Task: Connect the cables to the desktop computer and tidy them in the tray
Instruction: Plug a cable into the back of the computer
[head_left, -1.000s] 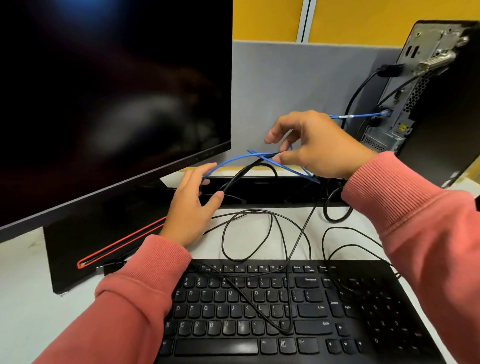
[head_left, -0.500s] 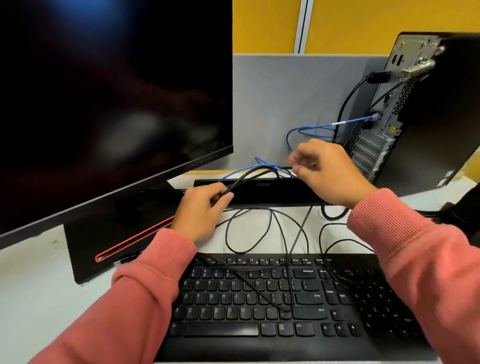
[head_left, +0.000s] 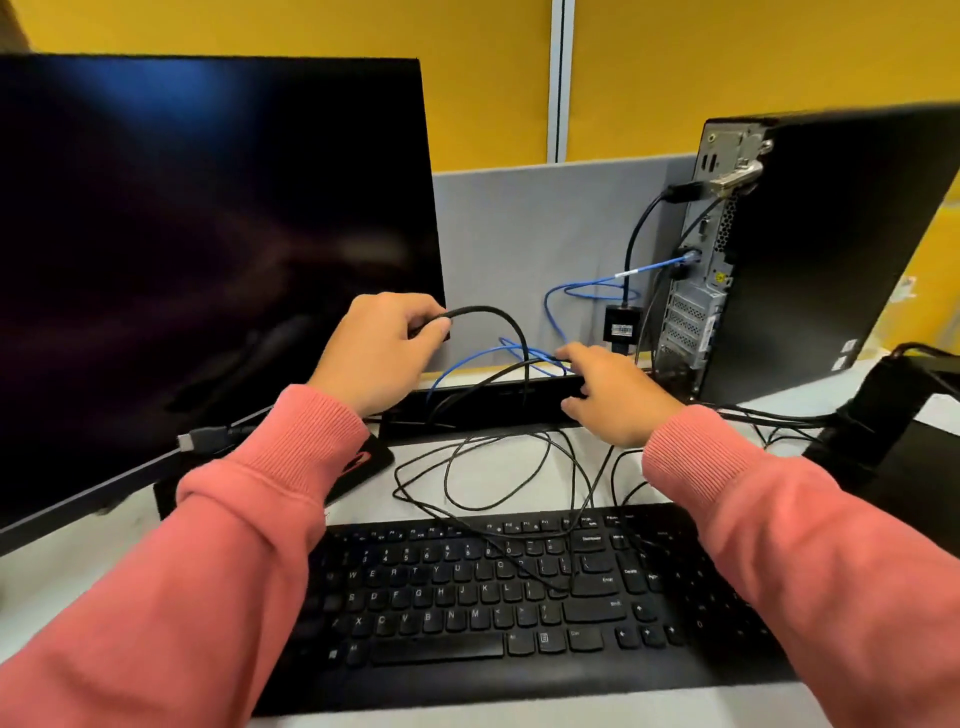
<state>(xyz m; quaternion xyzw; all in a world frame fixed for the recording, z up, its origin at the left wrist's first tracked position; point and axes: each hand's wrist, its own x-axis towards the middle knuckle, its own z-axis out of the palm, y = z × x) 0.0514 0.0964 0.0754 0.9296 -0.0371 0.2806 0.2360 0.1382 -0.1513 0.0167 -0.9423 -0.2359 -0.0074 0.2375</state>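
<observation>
So at this point we had our left hand (head_left: 382, 351) lifted in front of the big dark flat monitor (head_left: 208, 260), fingers curled round a thick black cable (head_left: 498, 317) that arched up out of the grip and dropped down toward the long black plastic cable tray (head_left: 483, 408) at the far edge of the desk. Our right hand (head_left: 610, 392) was lower, over the right end of that tray, fingers bent with the tips at a thin blue network cable (head_left: 519, 356). Honestly couldn't tell whether we were actually pinching it or just touching it, since the back of the hand hid that part.

The blue cable looped over the tray, curled up against the grey fabric divider panel (head_left: 545, 234) and ran on to a port on the back of the black desktop tower (head_left: 831, 249) standing far right. Another black lead was plugged in higher up the tower's rear, with a small black adapter block (head_left: 622, 325) hanging below it near the divider.

A messy tangle of thin black wires (head_left: 493, 467) lay on the white desk (head_left: 62, 571) between the tray and the black full-size keyboard (head_left: 519, 597), some strands trailing over the keys. A loose black plug (head_left: 205, 437) stuck out just left of our pink knit sleeve (head_left: 260, 493).
</observation>
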